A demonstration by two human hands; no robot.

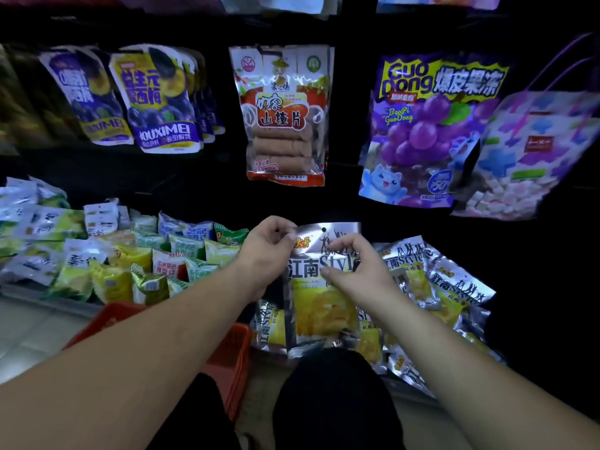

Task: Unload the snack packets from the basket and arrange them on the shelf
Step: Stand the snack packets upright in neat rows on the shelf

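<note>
Snack packet [324, 308] reading "江南Style", pinched by left hand [266, 251], right hand [357, 272].

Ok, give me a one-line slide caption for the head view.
Left hand and right hand hold a silver packet over matching packets, red basket at lower left.

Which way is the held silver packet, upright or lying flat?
Upright. The left hand and right hand pinch the silver packet near its top edge, hang hole uppermost, body hanging below.

The held snack packet [324, 287] is glossy silver foil; the red basket [233, 352] looks like matt latticed plastic.
</note>
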